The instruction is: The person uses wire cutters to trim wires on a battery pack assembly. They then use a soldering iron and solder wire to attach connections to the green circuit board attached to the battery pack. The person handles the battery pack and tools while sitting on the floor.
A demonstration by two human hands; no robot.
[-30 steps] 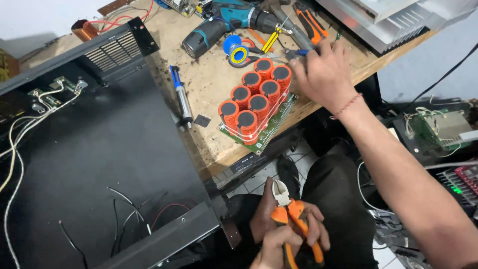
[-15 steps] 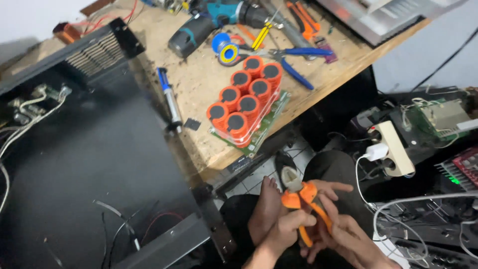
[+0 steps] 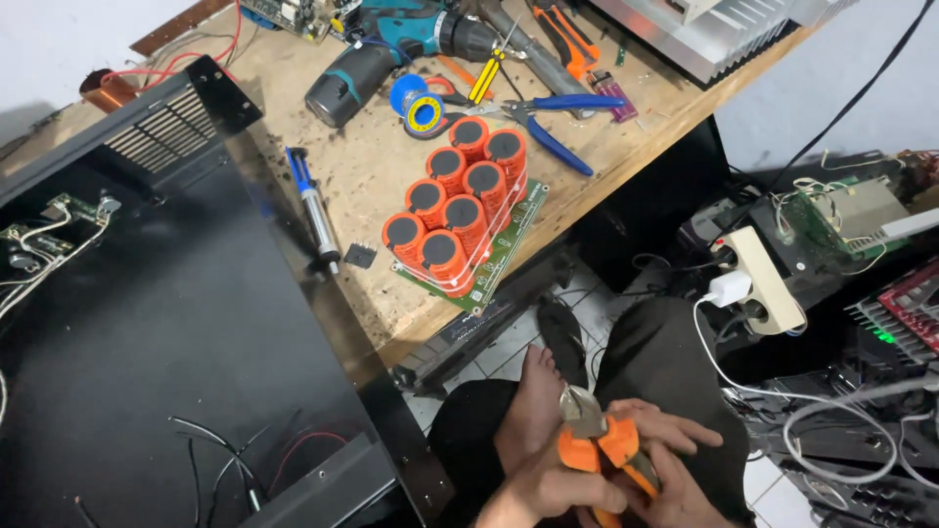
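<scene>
The right hand [image 3: 675, 469] is no longer reaching out over the worktop [image 3: 391, 166]; a second ago it was far away, up by the tools, and now it is sitting down low in the lap, next to the left hand [image 3: 548, 479]. Both hands are now holding the orange-handled pliers [image 3: 597, 445] together, near the bottom of the view, between the knees and above a bare foot [image 3: 538, 391]. The fingers of the left hand are wrapping around one orange handle from the left, and the fingers of the right hand are curling around the other handle from the right, so both hands are gripping the pliers. The grey metal tip is pointing up and away. This looks like the reaching part is over and the work with the pliers is starting. The camera is also looking a bit more to the right than before. On the worktop, far from the hands, a green board with eight fat orange cans [image 3: 460, 210] with black tops is lying near the edge. Just left of it a small black chip [image 3: 359, 255] is lying flat, and beside that a blue and silver pump tool [image 3: 313, 210]. Farther away a teal drill [image 3: 391, 49] is lying on its side, with a blue and yellow spool [image 3: 423, 110] and blue-handled pliers [image 3: 558, 122] close by. On the right, a cream power strip [image 3: 758, 284] is sitting with a white plug in it. A big black metal case [image 3: 147, 323] is filling the left side.
</scene>
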